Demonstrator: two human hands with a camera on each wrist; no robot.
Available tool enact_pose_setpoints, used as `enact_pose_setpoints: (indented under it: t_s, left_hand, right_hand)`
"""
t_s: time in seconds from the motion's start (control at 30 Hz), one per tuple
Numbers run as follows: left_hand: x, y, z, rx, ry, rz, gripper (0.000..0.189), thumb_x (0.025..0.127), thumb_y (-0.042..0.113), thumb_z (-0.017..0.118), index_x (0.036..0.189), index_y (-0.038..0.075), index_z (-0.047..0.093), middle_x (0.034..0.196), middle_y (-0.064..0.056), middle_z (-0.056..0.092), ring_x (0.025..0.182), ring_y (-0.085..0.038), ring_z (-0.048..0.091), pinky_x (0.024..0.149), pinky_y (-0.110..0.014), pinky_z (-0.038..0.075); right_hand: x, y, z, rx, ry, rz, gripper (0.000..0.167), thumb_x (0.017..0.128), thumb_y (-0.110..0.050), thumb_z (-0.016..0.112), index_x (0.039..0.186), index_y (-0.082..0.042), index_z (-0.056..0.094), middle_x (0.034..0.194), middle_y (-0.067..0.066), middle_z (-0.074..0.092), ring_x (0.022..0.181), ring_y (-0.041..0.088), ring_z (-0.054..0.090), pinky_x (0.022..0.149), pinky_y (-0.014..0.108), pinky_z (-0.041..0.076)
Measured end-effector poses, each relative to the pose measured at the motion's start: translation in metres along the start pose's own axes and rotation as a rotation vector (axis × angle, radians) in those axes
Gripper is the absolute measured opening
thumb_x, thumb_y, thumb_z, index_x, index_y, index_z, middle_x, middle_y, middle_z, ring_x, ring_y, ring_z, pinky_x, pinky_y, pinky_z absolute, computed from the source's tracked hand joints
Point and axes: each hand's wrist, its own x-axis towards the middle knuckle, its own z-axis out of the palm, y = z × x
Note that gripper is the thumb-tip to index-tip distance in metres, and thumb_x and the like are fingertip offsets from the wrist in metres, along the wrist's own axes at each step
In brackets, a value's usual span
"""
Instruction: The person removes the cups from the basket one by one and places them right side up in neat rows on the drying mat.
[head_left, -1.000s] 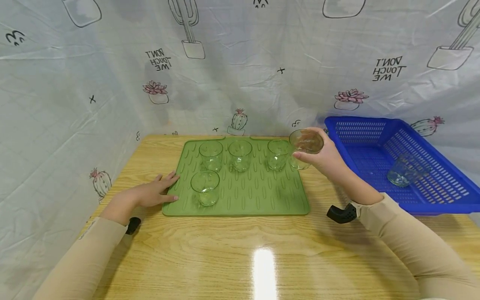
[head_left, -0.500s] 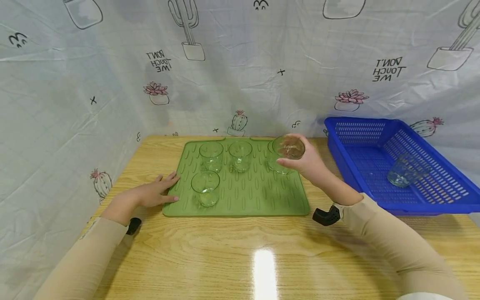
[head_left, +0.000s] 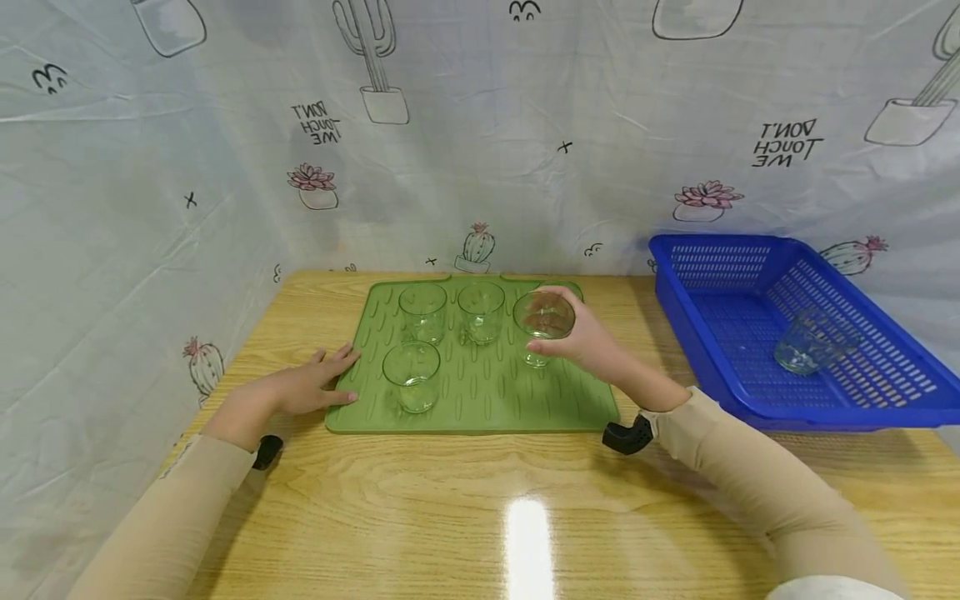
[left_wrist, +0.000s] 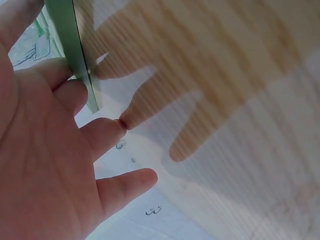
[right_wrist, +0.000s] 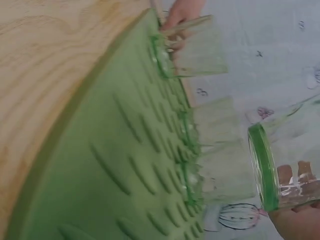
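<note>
In the head view my right hand [head_left: 588, 342] grips a clear drinking glass [head_left: 542, 325] around its side, over the right half of a green ridged drying mat [head_left: 483, 408]. The right wrist view shows this glass's thick base [right_wrist: 263, 167] raised off the mat. Three more glasses stand upright on the mat: a back left glass [head_left: 423, 312], a back middle glass [head_left: 481, 312] and a front left glass [head_left: 411, 375]. Another glass at the back right is mostly hidden behind the held one. My left hand [head_left: 307, 385] rests with spread fingers at the mat's left edge.
A blue perforated plastic basket [head_left: 697, 333] stands right of the mat, with one glass [head_left: 806, 342] lying tilted inside. Everything sits on a wood-grain table [head_left: 420, 508]. A printed plastic curtain [head_left: 480, 167] hangs close behind the mat and along the left side.
My right hand has carried the glass left and toward me, from the mat's right edge to over the mat, now overlapping the back right glass. My left hand has stayed still.
</note>
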Motion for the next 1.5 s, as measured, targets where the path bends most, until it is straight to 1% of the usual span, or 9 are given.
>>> enact_pose_setpoints:
  t_s: [0.17, 0.3, 0.47, 0.6, 0.77, 1.03, 1.17, 1.33, 1.5]
  left_hand:
    - [0.000, 0.000, 0.000, -0.006, 0.004, 0.001, 0.089, 0.104, 0.047, 0.059, 0.164, 0.000, 0.013, 0.169, -0.025, -0.001, 0.147, -0.058, -0.010, 0.107, -0.081, 0.014]
    - [0.000, -0.001, 0.001, -0.015, -0.002, -0.005, 0.089, 0.104, 0.048, 0.059, 0.164, 0.001, 0.013, 0.169, -0.024, -0.002, 0.147, -0.058, -0.010, 0.106, -0.081, 0.015]
    - [0.004, -0.006, 0.002, -0.004, -0.001, 0.006, 0.089, 0.104, 0.048, 0.058, 0.164, 0.001, 0.013, 0.169, -0.024, -0.003, 0.147, -0.058, -0.010, 0.106, -0.081, 0.016]
    - [0.004, -0.006, 0.002, -0.005, 0.004, 0.014, 0.089, 0.104, 0.048, 0.058, 0.164, 0.001, 0.013, 0.169, -0.024, -0.002, 0.147, -0.058, -0.010, 0.106, -0.081, 0.017]
    - [0.003, -0.006, 0.003, -0.009, 0.007, 0.015, 0.089, 0.104, 0.049, 0.058, 0.164, 0.001, 0.013, 0.169, -0.024, -0.002, 0.147, -0.058, -0.010, 0.107, -0.081, 0.016]
    - [0.003, -0.007, 0.004, 0.003, 0.002, 0.010, 0.089, 0.104, 0.049, 0.057, 0.165, 0.003, 0.012, 0.169, -0.023, -0.002, 0.147, -0.058, -0.010, 0.105, -0.082, 0.017]
    - [0.004, -0.009, 0.005, -0.002, 0.003, 0.010, 0.089, 0.104, 0.049, 0.057, 0.165, 0.002, 0.012, 0.169, -0.023, -0.003, 0.147, -0.058, -0.011, 0.106, -0.082, 0.015]
    - [0.006, -0.010, 0.007, 0.003, 0.010, 0.012, 0.089, 0.104, 0.049, 0.058, 0.165, 0.003, 0.011, 0.169, -0.023, -0.003, 0.147, -0.057, -0.011, 0.107, -0.081, 0.012]
    - [0.005, -0.009, 0.007, 0.003, 0.014, 0.017, 0.089, 0.104, 0.048, 0.058, 0.165, 0.002, 0.013, 0.169, -0.024, -0.002, 0.147, -0.058, -0.010, 0.107, -0.082, 0.014]
  right_hand:
    - [0.003, 0.011, 0.011, -0.014, -0.071, 0.047, 0.098, 0.076, -0.023, 0.094, 0.149, 0.005, 0.035, 0.143, 0.031, 0.045, 0.131, 0.044, 0.052, 0.097, 0.037, 0.055]
    - [0.006, 0.019, 0.021, -0.016, -0.119, 0.053, 0.088, 0.080, -0.005, 0.089, 0.149, 0.006, 0.035, 0.144, 0.036, 0.043, 0.132, 0.050, 0.049, 0.107, 0.045, 0.048]
    - [0.009, 0.027, 0.031, -0.064, -0.161, 0.064, 0.082, 0.081, 0.009, 0.081, 0.149, 0.007, 0.035, 0.143, 0.035, 0.046, 0.132, 0.046, 0.051, 0.112, 0.044, 0.043]
    - [0.009, 0.031, 0.037, -0.080, -0.191, 0.076, 0.083, 0.082, 0.008, 0.081, 0.150, 0.006, 0.034, 0.143, 0.034, 0.045, 0.132, 0.044, 0.051, 0.113, 0.042, 0.041]
    - [0.009, 0.034, 0.043, -0.067, -0.212, 0.109, 0.085, 0.082, 0.006, 0.081, 0.151, 0.006, 0.032, 0.144, 0.032, 0.046, 0.133, 0.041, 0.051, 0.110, 0.041, 0.045]
    - [0.006, 0.042, 0.051, -0.016, -0.254, 0.123, 0.087, 0.083, 0.005, 0.082, 0.151, 0.008, 0.029, 0.145, 0.033, 0.043, 0.136, 0.044, 0.048, 0.110, 0.046, 0.045]
    - [0.007, 0.045, 0.054, -0.008, -0.258, 0.125, 0.087, 0.083, 0.002, 0.084, 0.151, 0.008, 0.030, 0.145, 0.032, 0.044, 0.136, 0.043, 0.048, 0.112, 0.045, 0.042]
    - [0.008, 0.047, 0.056, -0.017, -0.252, 0.135, 0.088, 0.083, -0.001, 0.085, 0.151, 0.006, 0.031, 0.146, 0.031, 0.045, 0.137, 0.041, 0.048, 0.109, 0.042, 0.045]
    - [0.010, 0.048, 0.056, -0.027, -0.254, 0.142, 0.085, 0.083, 0.004, 0.082, 0.152, 0.004, 0.032, 0.147, 0.030, 0.044, 0.138, 0.041, 0.046, 0.108, 0.041, 0.046]
